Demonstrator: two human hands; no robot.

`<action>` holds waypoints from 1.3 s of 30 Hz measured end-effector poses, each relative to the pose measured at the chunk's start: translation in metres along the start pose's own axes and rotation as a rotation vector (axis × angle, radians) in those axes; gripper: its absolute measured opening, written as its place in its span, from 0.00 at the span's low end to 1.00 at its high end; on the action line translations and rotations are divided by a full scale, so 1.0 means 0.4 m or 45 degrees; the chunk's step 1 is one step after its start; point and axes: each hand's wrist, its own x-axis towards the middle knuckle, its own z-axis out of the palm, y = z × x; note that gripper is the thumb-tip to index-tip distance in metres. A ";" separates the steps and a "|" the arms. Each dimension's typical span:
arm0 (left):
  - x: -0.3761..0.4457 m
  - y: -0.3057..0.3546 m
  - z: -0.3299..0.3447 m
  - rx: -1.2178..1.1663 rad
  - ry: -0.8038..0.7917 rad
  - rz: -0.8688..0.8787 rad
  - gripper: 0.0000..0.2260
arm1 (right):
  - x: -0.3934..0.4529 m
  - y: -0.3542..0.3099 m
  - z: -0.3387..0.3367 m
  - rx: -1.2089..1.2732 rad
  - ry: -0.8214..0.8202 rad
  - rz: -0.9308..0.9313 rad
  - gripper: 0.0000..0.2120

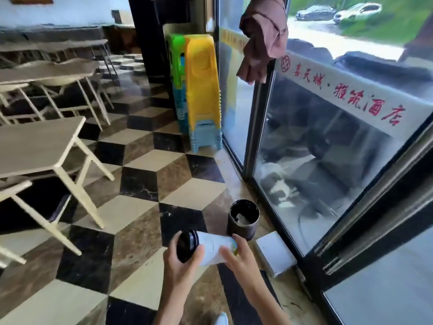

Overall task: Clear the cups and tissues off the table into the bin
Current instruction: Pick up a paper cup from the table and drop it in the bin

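Observation:
I hold a white paper cup [212, 248] with a black lid on its side above the floor, the lid end pointing left. My left hand [181, 261] grips the lid end and my right hand [236, 253] grips the bottom end. A small dark round bin [243, 227] stands on the floor just beyond the cup, next to the glass door; something pale lies inside it.
A white box [275, 256] lies on the floor right of the bin. Glass doors [328, 160] run along the right. Stacked coloured plastic stools [201, 95] stand against the pillar. Tables [37, 146] and chairs fill the left side on the chequered floor.

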 end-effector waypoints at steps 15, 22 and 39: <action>0.586 0.121 0.393 0.078 -0.415 -0.070 0.33 | 0.601 -0.103 -0.232 -0.103 0.336 0.059 0.32; 0.831 0.084 0.603 0.160 -0.425 -0.179 0.44 | 0.897 -0.080 -0.343 -0.127 0.273 0.177 0.28; 1.311 -0.557 0.940 0.409 -0.517 -0.687 0.30 | 1.455 0.429 -0.423 -0.125 0.208 0.667 0.31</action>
